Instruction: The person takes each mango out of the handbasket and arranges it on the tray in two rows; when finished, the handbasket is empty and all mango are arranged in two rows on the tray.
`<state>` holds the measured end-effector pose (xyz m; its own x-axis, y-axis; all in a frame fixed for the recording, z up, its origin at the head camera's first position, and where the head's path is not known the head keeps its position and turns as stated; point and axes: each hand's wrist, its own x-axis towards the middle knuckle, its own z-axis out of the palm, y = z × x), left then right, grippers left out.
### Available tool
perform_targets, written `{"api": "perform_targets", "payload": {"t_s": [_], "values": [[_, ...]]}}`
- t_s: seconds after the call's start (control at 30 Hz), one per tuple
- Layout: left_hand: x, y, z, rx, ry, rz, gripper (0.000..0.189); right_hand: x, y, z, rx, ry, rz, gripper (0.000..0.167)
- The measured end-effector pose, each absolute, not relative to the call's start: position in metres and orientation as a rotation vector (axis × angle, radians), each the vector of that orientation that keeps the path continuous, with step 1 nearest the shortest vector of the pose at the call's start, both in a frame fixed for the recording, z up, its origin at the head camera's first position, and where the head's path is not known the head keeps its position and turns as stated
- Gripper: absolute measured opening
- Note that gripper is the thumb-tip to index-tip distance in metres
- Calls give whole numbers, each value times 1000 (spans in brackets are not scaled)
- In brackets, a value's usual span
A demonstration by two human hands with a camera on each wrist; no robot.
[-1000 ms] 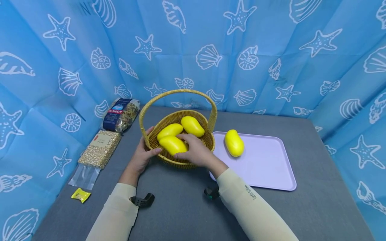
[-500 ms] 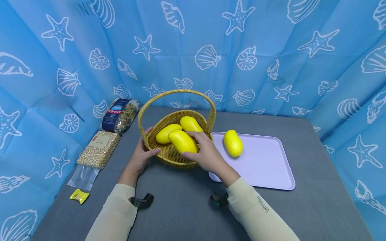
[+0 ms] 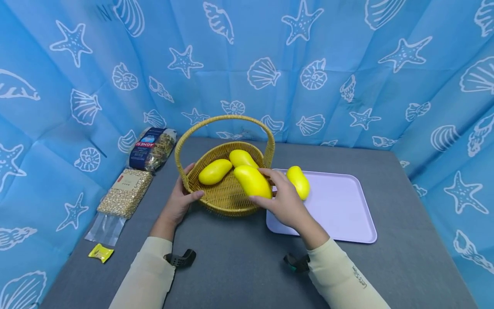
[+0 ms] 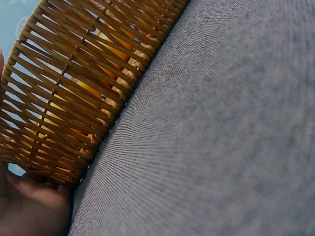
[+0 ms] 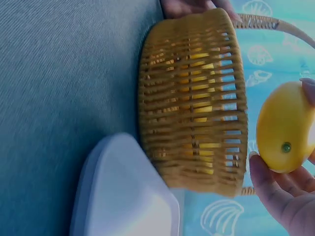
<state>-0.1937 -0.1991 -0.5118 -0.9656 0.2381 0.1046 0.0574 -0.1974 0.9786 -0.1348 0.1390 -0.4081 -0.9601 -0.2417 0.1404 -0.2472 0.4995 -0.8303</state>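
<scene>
My right hand (image 3: 287, 201) grips a yellow mango (image 3: 252, 182) above the right rim of the wicker basket (image 3: 227, 201). In the right wrist view that mango (image 5: 283, 128) shows its stem spot and stands higher than the basket's rim, thumb and fingers around it. My left hand (image 3: 179, 204) holds the basket's left rim, thumb over the edge and the other fingers outside. Two more mangoes lie in the basket, one at the left (image 3: 215, 171) and one at the back (image 3: 242, 158). Another mango (image 3: 299, 182) rests on the lilac tray (image 3: 335, 210), partly behind my right hand.
Along the left side lie a bag of pasta (image 3: 152, 149), a vacuum pack of pale grains or beans (image 3: 125, 193) and a small yellow wrapped packet (image 3: 101, 252). The basket's tall handle (image 3: 227, 118) arches over it. A blue shell-patterned curtain (image 3: 247, 77) encloses the grey table (image 3: 231, 266).
My right hand has lifted one mango from the front of the basket and carried it rightward to the rim. The left hand has kept its hold on the basket.
</scene>
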Motion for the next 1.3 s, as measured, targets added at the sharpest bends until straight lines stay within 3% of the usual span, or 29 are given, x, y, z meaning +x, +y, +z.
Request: {"api": "perform_targets", "payload": {"t_s": [1.3], "values": [[-194,-199,-513,327,1908,2321,93,-115,265,-420,-18,-2705,1394,81]]}}
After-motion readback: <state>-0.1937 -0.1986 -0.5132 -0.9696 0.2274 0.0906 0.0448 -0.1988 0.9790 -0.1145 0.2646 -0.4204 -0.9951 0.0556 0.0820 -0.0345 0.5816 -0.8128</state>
